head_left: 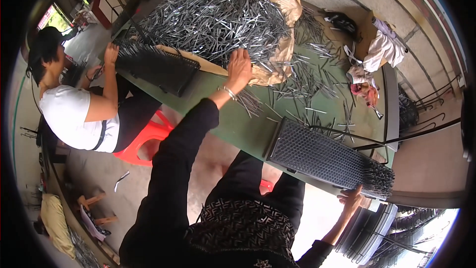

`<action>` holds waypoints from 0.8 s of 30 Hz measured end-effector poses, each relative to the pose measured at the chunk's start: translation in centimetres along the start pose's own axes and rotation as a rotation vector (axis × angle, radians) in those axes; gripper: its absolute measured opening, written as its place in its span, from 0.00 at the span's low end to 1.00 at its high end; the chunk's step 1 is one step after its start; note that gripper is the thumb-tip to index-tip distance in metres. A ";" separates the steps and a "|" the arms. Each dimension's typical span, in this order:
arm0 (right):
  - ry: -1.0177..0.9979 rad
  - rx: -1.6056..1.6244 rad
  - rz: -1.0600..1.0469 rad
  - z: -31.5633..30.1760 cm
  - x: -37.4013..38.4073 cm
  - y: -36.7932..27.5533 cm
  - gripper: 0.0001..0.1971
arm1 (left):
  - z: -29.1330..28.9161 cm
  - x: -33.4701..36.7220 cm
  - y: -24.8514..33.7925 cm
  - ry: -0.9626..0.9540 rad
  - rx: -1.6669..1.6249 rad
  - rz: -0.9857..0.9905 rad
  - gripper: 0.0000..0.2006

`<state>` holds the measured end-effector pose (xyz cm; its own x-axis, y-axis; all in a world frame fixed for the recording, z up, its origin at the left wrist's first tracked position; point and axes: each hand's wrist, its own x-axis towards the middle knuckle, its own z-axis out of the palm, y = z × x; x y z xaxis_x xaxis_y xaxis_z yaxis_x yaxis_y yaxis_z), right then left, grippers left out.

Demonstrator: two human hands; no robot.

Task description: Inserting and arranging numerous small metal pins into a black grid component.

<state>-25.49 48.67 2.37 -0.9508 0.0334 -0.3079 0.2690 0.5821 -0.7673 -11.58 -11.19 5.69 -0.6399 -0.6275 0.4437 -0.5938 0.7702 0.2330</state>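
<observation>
My left hand (239,72), with a bracelet at the wrist, is at the near edge of a big heap of thin grey metal strips (218,17). Its fingers are bent together; what they hold, if anything, cannot be made out. At the lower right, a long black honeycomb rack (317,156) lies slantwise along the table edge. Many dark strips (379,177) stand upright in its right end, while the cells toward its left end show no strips. My right hand (352,199) touches the rack's near edge beside these strips, its fingers apart, one stretched upward.
Brown paper (285,59) lies under the heap on the green table (223,114). Loose strips (307,82) scatter to its right. A co-worker (82,109) sits at left by another filled rack (158,69). A cardboard box (369,39) with cloth stands far right; racks (367,233) stack below.
</observation>
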 end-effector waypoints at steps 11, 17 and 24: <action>-0.021 -0.433 -0.097 -0.8 -2.2 -2.4 0.44 | 1.8 2.1 -1.7 -0.062 0.127 0.045 0.17; -0.209 -0.469 -0.696 1.1 -7.5 -15.1 0.20 | -1.0 -9.1 -1.7 -0.230 -1.057 -0.637 0.09; -0.517 -0.883 -1.325 23.8 -5.4 -31.1 0.16 | -2.1 -13.9 -0.1 -0.304 -1.564 -1.202 0.21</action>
<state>-25.08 11.03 14.49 -0.2394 -0.9705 -0.0280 -0.9580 0.2408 -0.1560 -1.57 -2.29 1.35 -0.4584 -0.6705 -0.5834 0.0517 -0.6754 0.7356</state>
